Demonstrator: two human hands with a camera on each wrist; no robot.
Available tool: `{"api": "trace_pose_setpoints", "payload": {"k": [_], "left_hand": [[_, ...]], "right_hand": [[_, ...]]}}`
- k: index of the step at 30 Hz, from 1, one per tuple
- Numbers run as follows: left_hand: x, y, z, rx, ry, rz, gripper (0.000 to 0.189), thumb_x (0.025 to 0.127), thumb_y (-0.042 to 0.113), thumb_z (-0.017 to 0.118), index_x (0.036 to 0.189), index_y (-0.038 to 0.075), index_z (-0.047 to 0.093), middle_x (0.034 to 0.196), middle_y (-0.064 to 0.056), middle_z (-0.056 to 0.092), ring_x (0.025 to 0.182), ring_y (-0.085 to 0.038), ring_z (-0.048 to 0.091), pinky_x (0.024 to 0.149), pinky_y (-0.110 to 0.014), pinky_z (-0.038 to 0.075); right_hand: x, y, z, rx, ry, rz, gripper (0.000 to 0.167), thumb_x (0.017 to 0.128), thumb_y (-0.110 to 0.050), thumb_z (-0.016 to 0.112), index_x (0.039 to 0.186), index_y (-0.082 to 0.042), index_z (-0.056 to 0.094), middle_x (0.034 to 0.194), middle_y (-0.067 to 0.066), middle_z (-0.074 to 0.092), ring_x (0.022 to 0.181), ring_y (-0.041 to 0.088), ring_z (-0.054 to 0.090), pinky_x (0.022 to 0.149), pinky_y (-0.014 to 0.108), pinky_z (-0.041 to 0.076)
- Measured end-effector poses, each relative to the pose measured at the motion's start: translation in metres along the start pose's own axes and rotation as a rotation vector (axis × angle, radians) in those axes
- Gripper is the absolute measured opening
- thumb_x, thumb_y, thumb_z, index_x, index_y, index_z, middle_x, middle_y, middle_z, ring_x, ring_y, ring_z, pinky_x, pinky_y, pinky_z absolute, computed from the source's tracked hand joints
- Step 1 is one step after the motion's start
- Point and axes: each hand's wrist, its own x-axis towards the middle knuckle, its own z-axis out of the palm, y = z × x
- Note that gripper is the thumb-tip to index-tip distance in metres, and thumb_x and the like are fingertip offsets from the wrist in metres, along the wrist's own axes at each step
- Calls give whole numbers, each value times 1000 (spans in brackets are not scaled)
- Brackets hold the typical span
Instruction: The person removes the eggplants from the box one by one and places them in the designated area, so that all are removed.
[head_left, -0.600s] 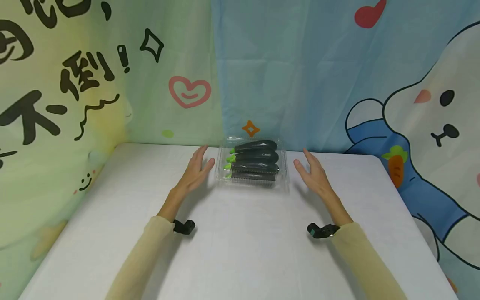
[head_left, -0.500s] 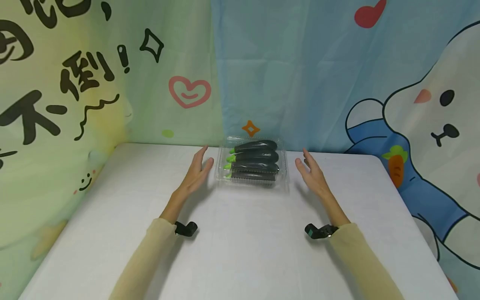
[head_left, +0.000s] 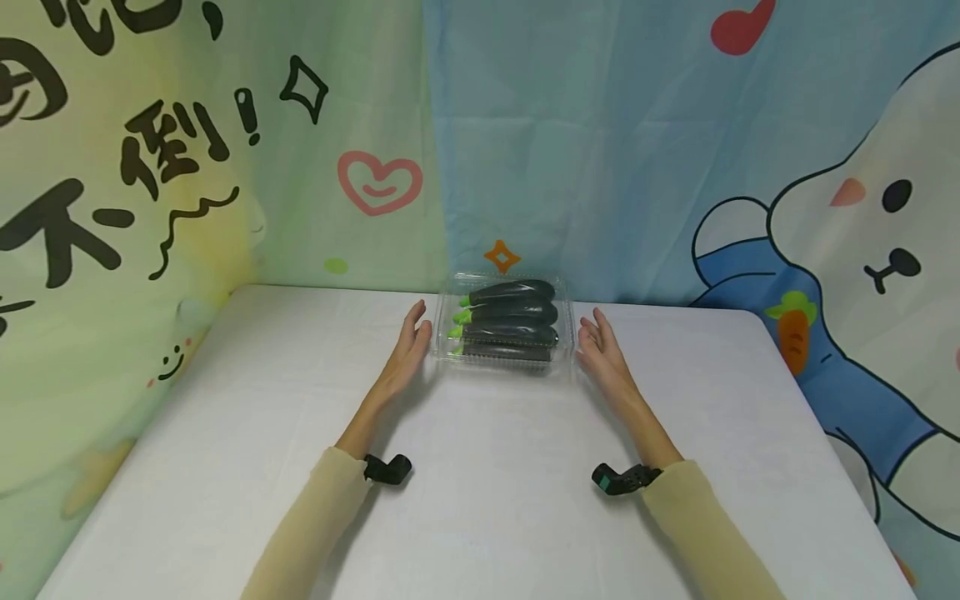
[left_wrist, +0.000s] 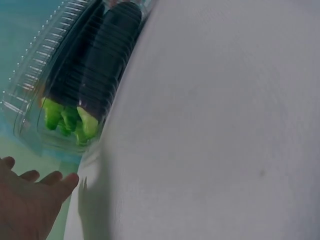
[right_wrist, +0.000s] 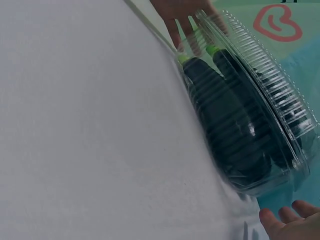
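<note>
Four eggplants (head_left: 513, 314) lie side by side in a clear plastic box (head_left: 565, 327) near the middle of the tabletop's (head_left: 495, 475) far edge, green stems toward my left hand (head_left: 403, 354). That hand and my right hand (head_left: 606, 358) flank the box, just beside its ends, fingers loosely extended.

Eggplants (head_left: 510, 313) lie in the container (head_left: 495, 364) near the far edge of the counter (head_left: 495, 483), between left grip (head_left: 405, 350) and right grip (head_left: 603, 357). A curtain (head_left: 570, 167) hangs behind.
</note>
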Motion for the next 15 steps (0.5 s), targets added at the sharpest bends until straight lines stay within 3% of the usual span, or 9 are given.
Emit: {"api": "trace_pose_setpoints", "payload": {"k": [11, 15], "left_hand": [[1, 0, 8, -62, -63, -24, 69, 103, 23, 35, 155, 6, -6, 163, -19, -2, 149, -42, 15, 118, -54, 24], [2, -2, 12, -82, -48, -44, 76, 100, 22, 44, 156, 8, -4, 164, -16, 0, 149, -41, 15, 118, -53, 26]], "right_hand": [[-7, -7, 14, 62, -59, 39, 77, 102, -17, 45, 156, -7, -9, 165, 14, 3, 153, 31, 3, 123, 48, 11], [-7, -1, 16, 61, -73, 29, 81, 100, -17, 49, 156, -8, -9, 166, 9, 0, 153, 28, -3, 124, 48, 7]]}}
